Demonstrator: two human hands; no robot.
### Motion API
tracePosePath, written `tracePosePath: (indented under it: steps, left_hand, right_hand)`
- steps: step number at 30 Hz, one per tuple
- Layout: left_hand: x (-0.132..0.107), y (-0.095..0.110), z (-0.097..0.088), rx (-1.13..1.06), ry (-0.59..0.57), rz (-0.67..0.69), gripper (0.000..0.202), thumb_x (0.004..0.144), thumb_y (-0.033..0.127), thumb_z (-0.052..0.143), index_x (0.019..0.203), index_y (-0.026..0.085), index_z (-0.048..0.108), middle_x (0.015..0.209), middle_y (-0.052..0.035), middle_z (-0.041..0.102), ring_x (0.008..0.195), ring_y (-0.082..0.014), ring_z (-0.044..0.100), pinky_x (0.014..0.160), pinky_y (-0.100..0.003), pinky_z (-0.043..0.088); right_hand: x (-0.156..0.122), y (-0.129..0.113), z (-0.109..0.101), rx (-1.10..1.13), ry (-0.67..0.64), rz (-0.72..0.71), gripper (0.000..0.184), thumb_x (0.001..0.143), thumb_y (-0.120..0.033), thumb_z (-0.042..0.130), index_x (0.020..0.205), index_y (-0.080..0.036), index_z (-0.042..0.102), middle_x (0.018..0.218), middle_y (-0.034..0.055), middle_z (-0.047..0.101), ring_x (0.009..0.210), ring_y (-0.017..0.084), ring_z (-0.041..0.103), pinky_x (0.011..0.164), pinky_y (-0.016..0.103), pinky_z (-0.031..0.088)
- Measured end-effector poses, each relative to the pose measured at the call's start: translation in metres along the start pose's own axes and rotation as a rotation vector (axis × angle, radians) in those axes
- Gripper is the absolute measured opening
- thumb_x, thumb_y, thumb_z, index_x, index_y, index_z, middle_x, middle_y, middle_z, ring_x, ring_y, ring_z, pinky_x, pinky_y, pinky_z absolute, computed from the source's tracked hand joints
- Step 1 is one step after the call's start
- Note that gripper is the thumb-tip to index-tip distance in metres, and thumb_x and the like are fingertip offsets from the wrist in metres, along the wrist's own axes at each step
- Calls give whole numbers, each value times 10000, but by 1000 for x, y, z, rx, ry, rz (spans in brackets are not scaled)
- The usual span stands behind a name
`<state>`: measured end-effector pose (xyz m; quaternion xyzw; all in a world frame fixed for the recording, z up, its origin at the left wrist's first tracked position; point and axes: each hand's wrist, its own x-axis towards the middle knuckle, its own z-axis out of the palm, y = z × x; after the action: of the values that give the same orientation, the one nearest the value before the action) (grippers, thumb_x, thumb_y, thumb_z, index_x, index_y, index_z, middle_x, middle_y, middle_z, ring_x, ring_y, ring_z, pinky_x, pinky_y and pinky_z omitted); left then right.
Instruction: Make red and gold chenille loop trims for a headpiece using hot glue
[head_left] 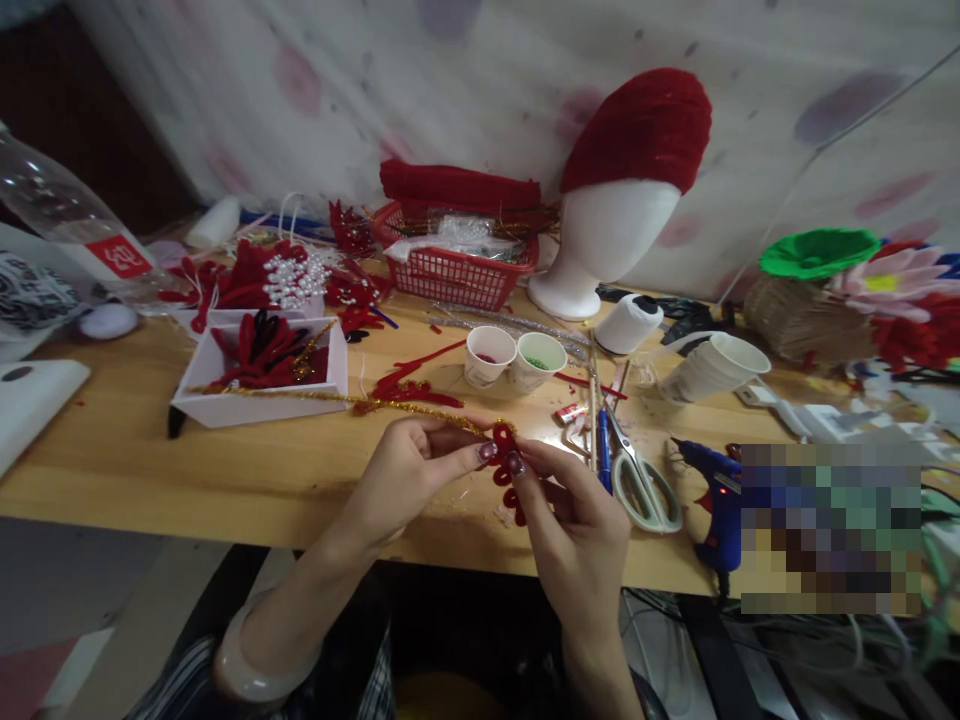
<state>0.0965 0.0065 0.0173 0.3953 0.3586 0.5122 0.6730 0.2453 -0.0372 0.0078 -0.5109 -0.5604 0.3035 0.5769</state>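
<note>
Above the table's front edge, my left hand pinches a gold tinsel pipe cleaner between thumb and fingers, right at a red looped piece. My right hand has its thumb and fingers closed on that red piece, which looks like bent fuzzy pipe cleaner with several small loops. The gold stem trails left from my fingertips to the rim of a white box filled with red and dark fuzzy stems. My fingers partly cover where gold and red meet.
Two paper cups hold red beads and green beads. Scissors, a blue pen and a blue glue gun lie at the right. Behind stand a red basket and a white foam head with a red cap.
</note>
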Motion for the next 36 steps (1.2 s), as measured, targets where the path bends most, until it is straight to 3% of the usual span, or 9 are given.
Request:
tracePosePath:
  steps: [6,10,13,19,26,30,36]
  left_hand:
    - [1,-6,3,-50,21,-57,225,647,117,849,857,149,773,823,-38,818,750,-124,742,727,-196,581]
    - [0,-8,6,-121,125,-82,319,579,113,880,843,144,703,767,-7,795,727,-111,723,666,-177,566]
    - [-4,-10,10,-103,191,-43,365,610,123,872,896,159,649,717,23,771,689,-95,709,676,-178,560]
    - [-12,-15,14,16,191,9,282,689,160,819,893,180,626,706,24,754,670,-102,683,656,-189,524]
    - [-23,-21,15,345,261,163,35,762,197,759,796,201,768,774,-10,760,654,-130,618,612,-232,489]
    - [-26,-25,17,399,299,271,110,791,191,749,879,230,804,818,-19,787,668,-154,645,627,-255,521]
    - [-28,-23,15,675,271,556,167,860,144,681,902,257,797,866,-15,804,793,-182,726,748,-290,575]
  right_hand:
    - [1,1,-1,18,5,43,167,900,-184,661,1017,-270,745,805,-25,745,517,69,663,463,154,561]
    - [1,1,1,16,21,38,176,896,-185,667,1026,-272,748,804,-25,739,528,69,669,469,148,567]
    - [0,-1,2,8,54,33,165,900,-194,663,1021,-267,749,835,-16,751,522,69,671,464,149,572]
    - [-2,-1,4,-44,89,-2,139,899,-206,666,1003,-252,746,812,-15,749,512,76,668,463,155,576]
    - [-6,-3,4,-57,103,23,129,899,-221,666,996,-242,749,836,8,755,507,95,657,472,195,591]
    - [-6,-4,4,-57,107,13,144,900,-208,665,1006,-258,750,840,-2,751,520,92,664,478,188,588]
    - [-7,-3,5,-58,109,-3,163,900,-193,669,1016,-276,750,843,-16,744,521,72,649,481,162,574]
